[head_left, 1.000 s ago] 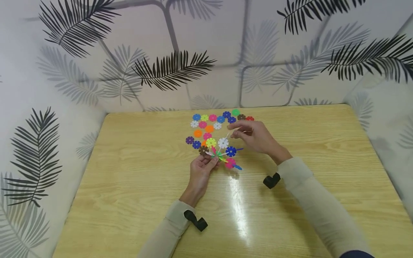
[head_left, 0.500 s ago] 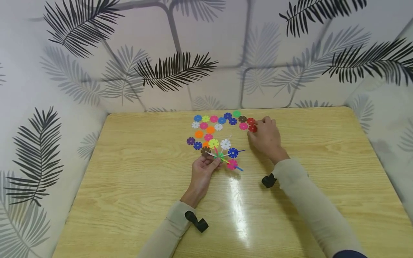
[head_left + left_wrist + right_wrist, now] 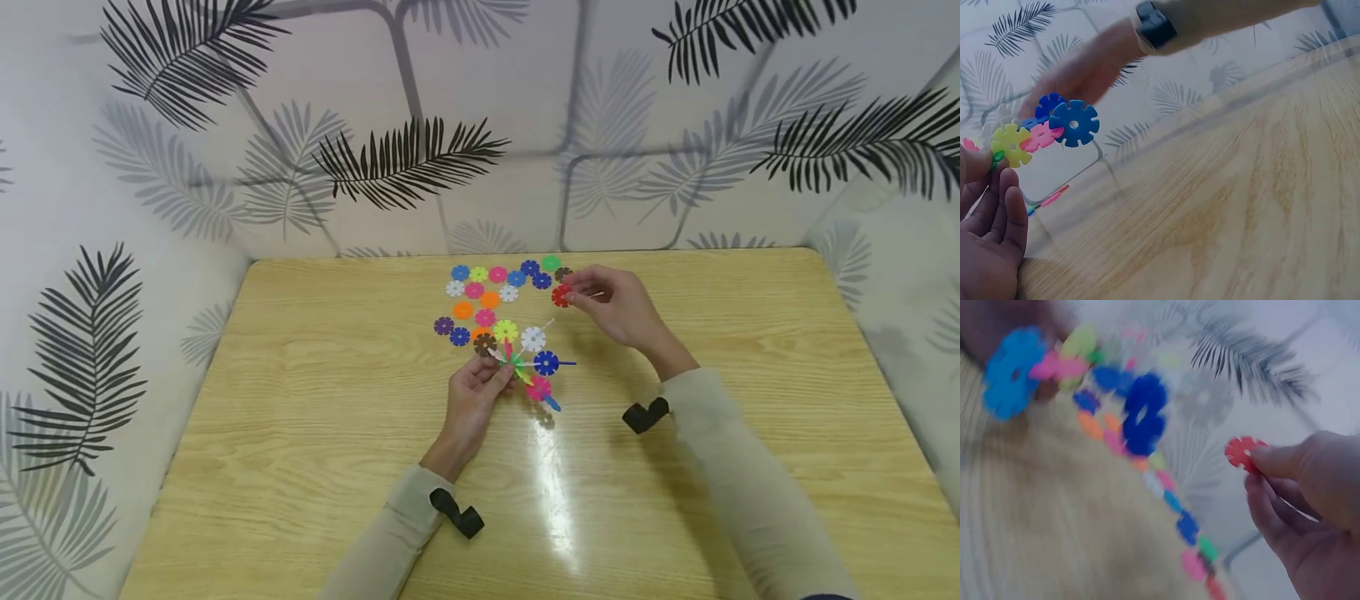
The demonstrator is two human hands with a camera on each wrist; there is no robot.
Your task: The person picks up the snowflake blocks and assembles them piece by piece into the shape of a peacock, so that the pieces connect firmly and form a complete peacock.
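Observation:
My left hand [image 3: 475, 387] pinches the green centre [image 3: 513, 364] of a cluster of interlocking notched plastic discs, held above the table. Discs branch outward from it: a yellow one [image 3: 506, 332], a white one [image 3: 533, 339], a dark blue one [image 3: 547, 363], a pink one [image 3: 537, 387] and a brown one [image 3: 485, 344]. In the left wrist view a blue disc [image 3: 1074, 124] sits at the end of a branch. Up and to the right of the cluster, my right hand [image 3: 618, 308] pinches a loose red disc [image 3: 1244, 452] between thumb and fingers, apart from the cluster.
Loose discs in several colours lie flat behind the cluster, among them an orange one [image 3: 462, 311], a purple one [image 3: 444, 326] and a green one [image 3: 551, 262]. The wooden table [image 3: 300, 400] meets a leaf-patterned wall [image 3: 495, 192] at its back edge.
My right hand moved from beside the cluster to the red discs at the right, took one and lifted it back leftward. My left hand stayed nearly in place while the cluster turned slightly.

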